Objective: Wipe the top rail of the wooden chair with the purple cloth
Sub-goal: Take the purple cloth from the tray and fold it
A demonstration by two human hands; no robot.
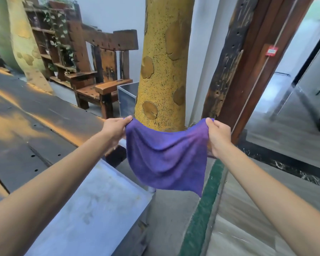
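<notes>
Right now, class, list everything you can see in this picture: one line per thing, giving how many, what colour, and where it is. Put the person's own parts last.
purple cloth: one, purple, held spread out in mid-air at centre
wooden chair: one, dark reddish brown, against the far wall, left of centre
top rail: one, dark brown, across the chair's back
pillar: one, speckled yellow, centre, behind the cloth
shelf unit: one, brown, with trailing plants, far left
long table: one, dark wood, left
metal box: one, grey, between chair and pillar
left hand: one, fingers pinching the cloth's upper left corner
right hand: one, fingers pinching the upper right corner
</notes>
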